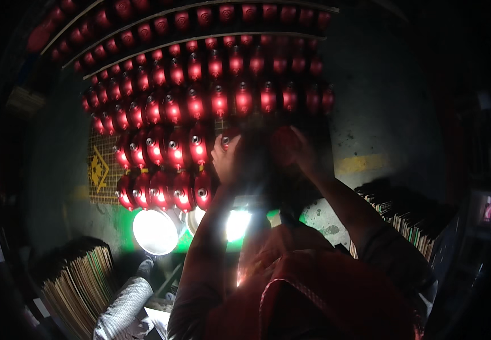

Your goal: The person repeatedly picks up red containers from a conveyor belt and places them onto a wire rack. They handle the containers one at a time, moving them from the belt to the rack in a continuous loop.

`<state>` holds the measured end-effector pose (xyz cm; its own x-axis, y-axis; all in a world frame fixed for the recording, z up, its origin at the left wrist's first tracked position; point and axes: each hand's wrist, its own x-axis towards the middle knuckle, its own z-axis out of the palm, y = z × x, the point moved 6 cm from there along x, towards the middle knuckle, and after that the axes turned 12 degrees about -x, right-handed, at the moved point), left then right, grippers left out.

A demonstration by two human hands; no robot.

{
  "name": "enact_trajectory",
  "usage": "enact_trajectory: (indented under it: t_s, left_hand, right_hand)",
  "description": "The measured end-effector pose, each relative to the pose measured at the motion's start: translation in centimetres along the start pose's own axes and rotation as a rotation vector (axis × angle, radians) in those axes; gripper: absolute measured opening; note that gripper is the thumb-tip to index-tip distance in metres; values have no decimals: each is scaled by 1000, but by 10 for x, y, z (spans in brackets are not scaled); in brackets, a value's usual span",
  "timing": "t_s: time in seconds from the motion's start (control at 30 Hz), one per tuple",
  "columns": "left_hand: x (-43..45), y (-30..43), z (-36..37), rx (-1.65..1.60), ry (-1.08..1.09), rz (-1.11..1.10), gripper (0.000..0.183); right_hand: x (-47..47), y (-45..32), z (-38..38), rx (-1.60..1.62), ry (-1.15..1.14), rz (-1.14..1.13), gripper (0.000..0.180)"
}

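Rows of glossy red rounded vessels, each with a small metal neck, lie in front of me. My left hand has its thumb and fingers around one red vessel at the right end of a near row; its metal neck shows between them. To the right, my right hand grips another red vessel, which is dim and partly in shadow. The space between my hands is too dark to make out.
Under the vessels spreads a dark mat with a yellow grid. Strips separate the far rows. Bright round lamp glares near me. Stacked thin boards stand left and right. A patterned sleeve or trouser leg shows lower left.
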<state>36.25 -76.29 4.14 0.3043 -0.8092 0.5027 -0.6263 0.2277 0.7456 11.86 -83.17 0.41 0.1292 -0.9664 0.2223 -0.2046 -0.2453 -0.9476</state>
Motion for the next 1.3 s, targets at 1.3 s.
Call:
enact_trajectory:
  t_s: [1.3]
  left_hand:
    - [-256, -137, -190, -2785, 604, -382, 71]
  right_hand:
    - [-182, -98, 353, 1545, -1366, 893, 60]
